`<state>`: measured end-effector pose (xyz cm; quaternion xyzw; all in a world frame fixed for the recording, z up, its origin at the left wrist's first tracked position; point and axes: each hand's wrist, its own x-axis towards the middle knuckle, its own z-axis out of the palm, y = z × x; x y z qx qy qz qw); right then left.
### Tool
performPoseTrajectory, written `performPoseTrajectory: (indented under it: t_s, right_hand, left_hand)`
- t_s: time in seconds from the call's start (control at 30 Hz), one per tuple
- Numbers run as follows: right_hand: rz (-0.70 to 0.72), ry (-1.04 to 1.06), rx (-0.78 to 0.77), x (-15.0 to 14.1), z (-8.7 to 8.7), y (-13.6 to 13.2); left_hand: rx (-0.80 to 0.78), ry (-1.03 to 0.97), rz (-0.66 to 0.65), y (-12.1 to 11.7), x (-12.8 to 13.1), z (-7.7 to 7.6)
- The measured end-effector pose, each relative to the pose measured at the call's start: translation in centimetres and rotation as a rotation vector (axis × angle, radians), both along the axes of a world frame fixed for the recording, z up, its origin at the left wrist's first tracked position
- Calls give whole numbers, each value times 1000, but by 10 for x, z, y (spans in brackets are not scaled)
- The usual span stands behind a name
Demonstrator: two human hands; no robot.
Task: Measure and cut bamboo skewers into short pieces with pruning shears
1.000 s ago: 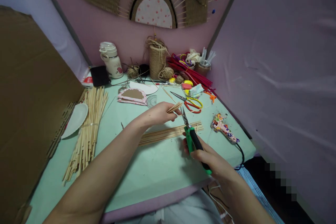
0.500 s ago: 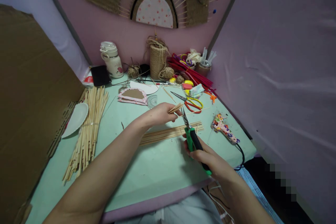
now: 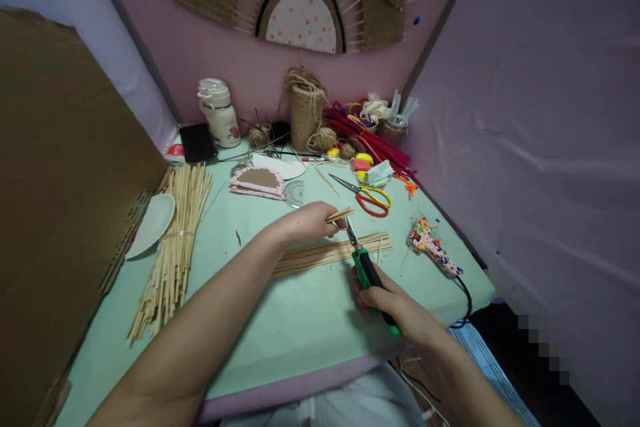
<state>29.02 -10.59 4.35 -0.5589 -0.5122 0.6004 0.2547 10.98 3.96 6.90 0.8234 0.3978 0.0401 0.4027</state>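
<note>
My left hand [image 3: 310,223] is closed round a small bunch of short wooden sticks [image 3: 340,215], whose ends poke out to the right. My right hand [image 3: 393,307] grips the green-and-black handles of a pair of cutters [image 3: 361,259]. The cutter's metal tip points up at the stick ends and nearly touches them. Under both hands a row of long thin sticks [image 3: 330,253] lies flat on the mint-green tabletop [image 3: 300,320].
A big bundle of sticks [image 3: 175,240] and a white plate [image 3: 150,233] lie at the left beside a cardboard sheet [image 3: 60,200]. Red-and-yellow scissors [image 3: 367,197], a patterned glue gun [image 3: 433,250], twine spools [image 3: 306,110], pipe cleaners [image 3: 370,137] and a mug [image 3: 217,113] fill the back.
Both hands hold the same grip. The cutter tip has closed in slightly on the stick ends, and the view has shifted a little to the left.
</note>
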Motion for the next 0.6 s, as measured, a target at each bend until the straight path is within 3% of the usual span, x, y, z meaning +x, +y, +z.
performPoseTrajectory:
  t_s: [0.1, 0.3, 0.43, 0.6]
  right_hand:
    - [-10, 46, 6, -2, -2, 1]
    - [-209, 201, -106, -3, -16, 1]
    - [-200, 256, -63, 8, -17, -2]
    - [-288, 427, -53, 20, -25, -4]
  left_hand:
    - [30, 50, -12, 0, 1, 1]
    - [44, 106, 7, 0, 0, 1]
    - [85, 161, -26, -2, -1, 4]
    - [171, 274, 16, -7, -1, 2]
